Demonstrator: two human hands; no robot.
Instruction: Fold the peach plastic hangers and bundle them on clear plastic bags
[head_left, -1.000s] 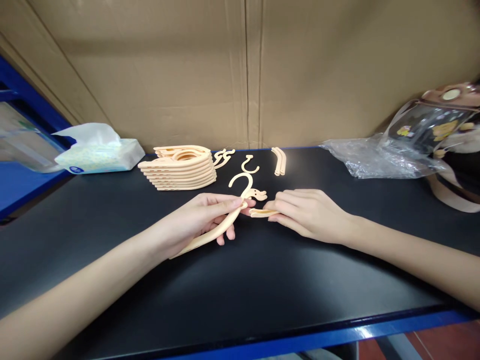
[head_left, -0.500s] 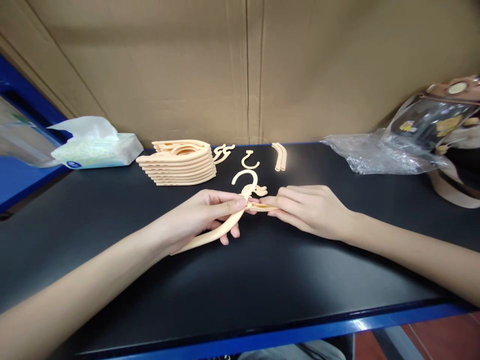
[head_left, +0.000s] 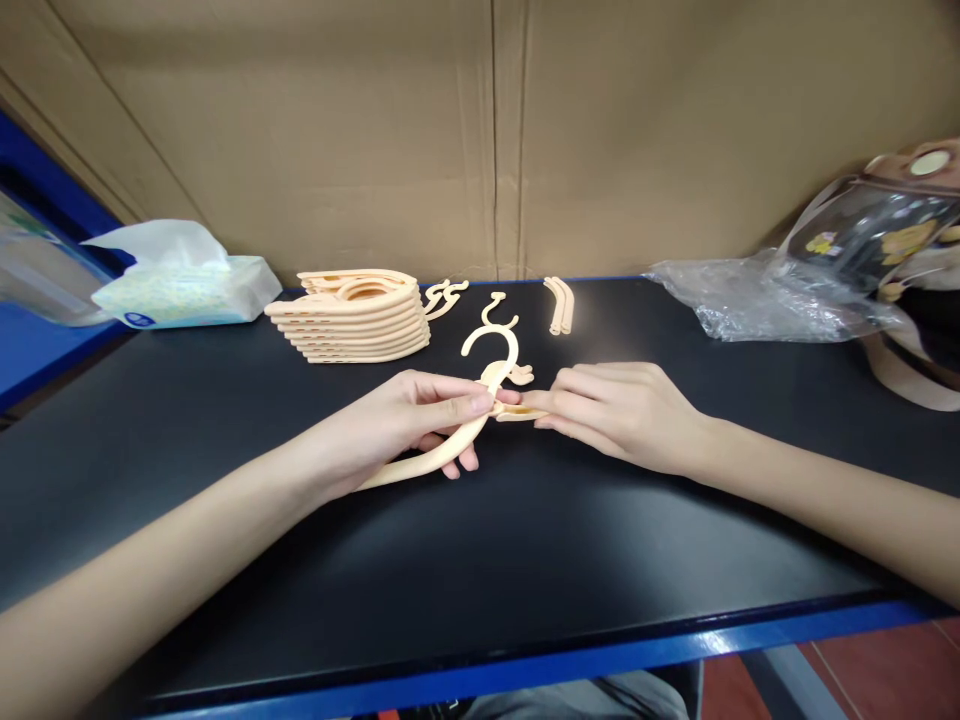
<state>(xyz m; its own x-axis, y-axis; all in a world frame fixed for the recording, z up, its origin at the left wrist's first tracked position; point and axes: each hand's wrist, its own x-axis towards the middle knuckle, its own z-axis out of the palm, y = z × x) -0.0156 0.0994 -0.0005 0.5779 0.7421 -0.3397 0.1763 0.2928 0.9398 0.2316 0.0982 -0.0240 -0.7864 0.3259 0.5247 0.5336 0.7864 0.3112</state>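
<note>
My left hand [head_left: 427, 415] pinches a cream plastic clothes hanger [head_left: 459, 440] near its middle, thumb on top, where the hook meets the arms. The hanger's hook curves up and away from me, and one arm slants back under my left palm. My right hand [head_left: 619, 415] is closed on the hanger's other arm [head_left: 523, 412], whose far end its fingers hide. Just behind the joint lie small cream pieces [head_left: 519, 375], partly covered by the hook. A loose hook [head_left: 491, 310] lies farther back on the black table.
A stack of folded cream hangers [head_left: 352, 330] stands at back left, with loose hooks [head_left: 448, 295] beside it. Hanger arms [head_left: 560, 305] lie at the back. A tissue pack [head_left: 187, 290] sits left; a clear plastic bag [head_left: 750, 295] and a transparent bag [head_left: 877, 225] are right. Cardboard [head_left: 337, 130] rises behind.
The view has shifted slightly. The hanger's left arm has swung up a little, its hook sits nearer the loose hook in view, and both hands keep their hold.
</note>
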